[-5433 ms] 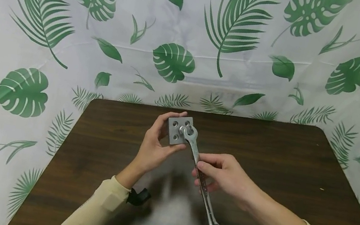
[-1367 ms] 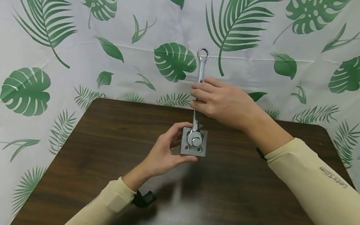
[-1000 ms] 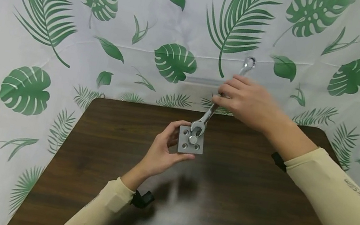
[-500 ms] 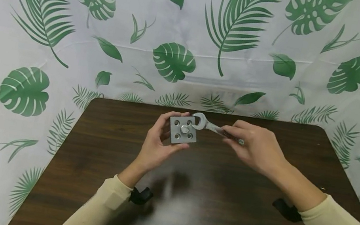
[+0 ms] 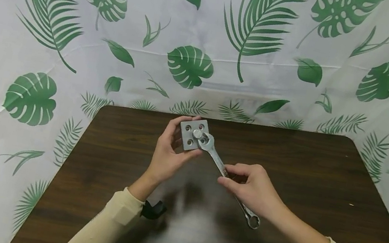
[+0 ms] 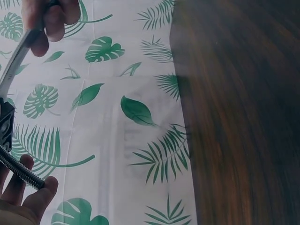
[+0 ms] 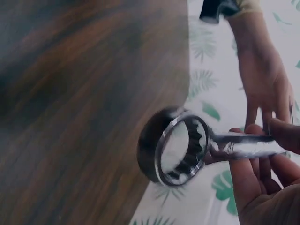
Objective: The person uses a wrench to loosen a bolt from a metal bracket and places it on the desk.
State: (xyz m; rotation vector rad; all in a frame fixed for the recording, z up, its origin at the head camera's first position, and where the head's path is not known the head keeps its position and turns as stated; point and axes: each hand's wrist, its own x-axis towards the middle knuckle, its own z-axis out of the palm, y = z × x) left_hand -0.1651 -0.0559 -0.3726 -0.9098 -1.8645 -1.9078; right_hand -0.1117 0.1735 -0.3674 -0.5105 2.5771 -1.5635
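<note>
My left hand (image 5: 166,155) holds a square grey metal plate (image 5: 188,142) with holes and a bolt head (image 5: 197,134) at its centre. A threaded rod (image 6: 21,169) sticks out of the plate's other side, near the left fingers in the left wrist view. Between thumb and fingers, my right hand (image 5: 258,191) pinches the shaft of a silver combination wrench (image 5: 216,159). Its open end lies at the bolt head; whether it is seated around the head I cannot tell. The wrench's ring end (image 7: 180,150) points down toward the right, beyond the right hand.
Both hands are above a dark wooden table (image 5: 104,210). A white cloth with green leaves (image 5: 153,1) hangs behind and at the sides. A small pale speck (image 5: 351,205) lies on the table's right part. Black straps are at both wrists.
The wrench has swung from pointing up, through pointing right, to down and right, my right hand moving down with it. Its open end has come back to the bolt head. The plate has shifted slightly up-left.
</note>
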